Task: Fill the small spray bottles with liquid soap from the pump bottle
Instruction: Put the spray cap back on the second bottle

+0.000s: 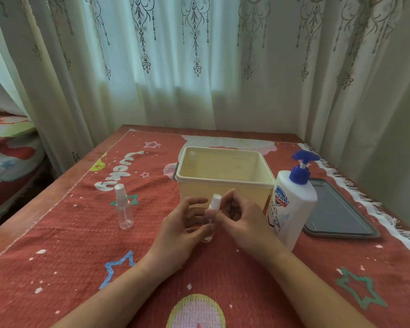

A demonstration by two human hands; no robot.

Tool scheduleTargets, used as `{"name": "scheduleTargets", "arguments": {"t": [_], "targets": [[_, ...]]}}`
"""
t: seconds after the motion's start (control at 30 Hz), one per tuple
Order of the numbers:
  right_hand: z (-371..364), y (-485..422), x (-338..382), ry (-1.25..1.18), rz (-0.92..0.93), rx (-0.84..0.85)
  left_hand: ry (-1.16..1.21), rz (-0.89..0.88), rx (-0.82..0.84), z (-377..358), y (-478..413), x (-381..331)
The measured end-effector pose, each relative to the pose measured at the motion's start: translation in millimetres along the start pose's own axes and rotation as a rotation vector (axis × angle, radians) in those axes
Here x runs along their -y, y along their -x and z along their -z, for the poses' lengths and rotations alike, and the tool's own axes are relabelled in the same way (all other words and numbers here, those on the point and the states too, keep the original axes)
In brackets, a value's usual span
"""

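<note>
A small spray bottle (215,202) stands upright between both hands, in front of the cream bin (225,184). The left hand (182,229) curls around its clear body; the right hand (244,221) pinches it just under the white cap. The pump bottle (291,209) stands just beside the right hand. A second spray bottle (124,210) stands on the tabletop (69,252), well left of the left hand.

We hold a small clear plastic spray bottle (216,202), white cap on, upright between our left hand (182,230) and right hand (244,223). A second clear spray bottle (125,210) stands capped well to its left. The tall white pump bottle (291,209), blue pump head on top, stands upright just to the right.
</note>
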State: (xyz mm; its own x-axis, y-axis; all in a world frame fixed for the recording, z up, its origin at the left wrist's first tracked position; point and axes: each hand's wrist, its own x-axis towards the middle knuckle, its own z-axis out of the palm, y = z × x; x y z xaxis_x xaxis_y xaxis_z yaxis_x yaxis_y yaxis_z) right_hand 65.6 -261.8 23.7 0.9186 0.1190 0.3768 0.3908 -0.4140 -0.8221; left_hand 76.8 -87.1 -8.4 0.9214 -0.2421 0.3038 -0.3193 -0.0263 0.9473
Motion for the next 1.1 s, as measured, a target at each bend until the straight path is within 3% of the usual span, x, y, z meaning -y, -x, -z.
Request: {"name": "scheduleTargets", "arguments": {"t": [0.17, 0.37, 0.63, 0.83, 1.1], "targets": [[6.0, -1.0, 1.8, -0.156, -0.001, 0.143, 0.013, -0.003, -0.007, -0.1, 0.5, -2.0], [0.1, -0.5, -3.4, -0.073, 0.002, 0.054, -0.004, 0.000, 0.012, 0.0, 1.3, -1.9], [4.5, -2.1, -0.6, -0.140, 0.019, 0.125, 0.035, -0.012, 0.005, -0.1, 0.4, -1.9], [-1.0, -2.1, -5.6, -0.051, 0.001, 0.006, -0.004, -0.021, -0.007, -0.9, 0.1, 0.2], [3.1, -2.6, -1.8, -0.168, 0.027, 0.147, 0.006, -0.037, 0.023, -0.5, 0.4, -1.2]]}}
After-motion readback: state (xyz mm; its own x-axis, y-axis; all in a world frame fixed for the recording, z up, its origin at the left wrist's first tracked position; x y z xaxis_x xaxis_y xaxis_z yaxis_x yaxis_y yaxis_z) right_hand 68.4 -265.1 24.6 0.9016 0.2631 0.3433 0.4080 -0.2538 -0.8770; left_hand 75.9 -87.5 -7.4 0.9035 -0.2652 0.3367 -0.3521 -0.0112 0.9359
